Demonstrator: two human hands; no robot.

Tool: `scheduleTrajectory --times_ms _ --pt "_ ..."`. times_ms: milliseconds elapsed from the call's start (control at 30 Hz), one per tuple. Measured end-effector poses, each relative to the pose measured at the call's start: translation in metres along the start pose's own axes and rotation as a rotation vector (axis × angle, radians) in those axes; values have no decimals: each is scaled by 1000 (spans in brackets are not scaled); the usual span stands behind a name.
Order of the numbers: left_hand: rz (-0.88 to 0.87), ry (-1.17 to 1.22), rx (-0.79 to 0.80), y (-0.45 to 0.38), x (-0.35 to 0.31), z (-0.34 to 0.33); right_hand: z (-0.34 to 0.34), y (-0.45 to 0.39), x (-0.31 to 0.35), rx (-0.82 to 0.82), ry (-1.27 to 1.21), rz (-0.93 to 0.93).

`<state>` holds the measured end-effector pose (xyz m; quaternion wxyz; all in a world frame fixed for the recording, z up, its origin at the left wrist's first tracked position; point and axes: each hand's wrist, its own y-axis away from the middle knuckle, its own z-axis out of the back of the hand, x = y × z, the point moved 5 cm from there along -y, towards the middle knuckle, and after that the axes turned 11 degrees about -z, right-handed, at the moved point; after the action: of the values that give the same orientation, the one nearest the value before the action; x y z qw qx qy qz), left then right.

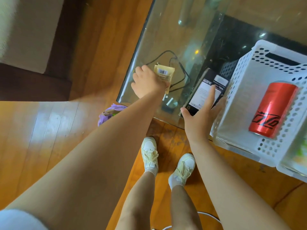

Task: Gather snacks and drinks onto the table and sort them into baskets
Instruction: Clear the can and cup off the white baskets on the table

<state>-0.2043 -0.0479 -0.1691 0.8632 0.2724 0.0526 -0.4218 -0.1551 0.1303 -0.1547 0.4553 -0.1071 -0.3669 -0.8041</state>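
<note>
My left hand (146, 82) rests on the glass table (159, 30) near its corner, fingers closed on a tan snack packet (163, 73) with a barcode. My right hand (201, 113) grips a black drink carton (205, 92) with a white label, lying on the table beside a white perforated basket (245, 68). A red can (274, 110) lies on its side inside that basket.
A second white basket (292, 165) touches the first at the right edge. A black cable (174, 58) shows through the glass. A purple bag (108, 113) lies on the wooden floor by the table corner. A sofa (29, 39) stands at the far left. My feet are below the table edge.
</note>
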Motion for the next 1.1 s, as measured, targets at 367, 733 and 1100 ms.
scheduleTrajectory --times_ms 367,733,1100 --pt "-29 356 -158 56 52 5 6 1 7 52 -115 -42" --pt "592 989 -247 161 222 -17 -60 100 -22 689 -39 114" --pt "774 956 -31 168 258 -51 -132 117 -41 824 353 45"
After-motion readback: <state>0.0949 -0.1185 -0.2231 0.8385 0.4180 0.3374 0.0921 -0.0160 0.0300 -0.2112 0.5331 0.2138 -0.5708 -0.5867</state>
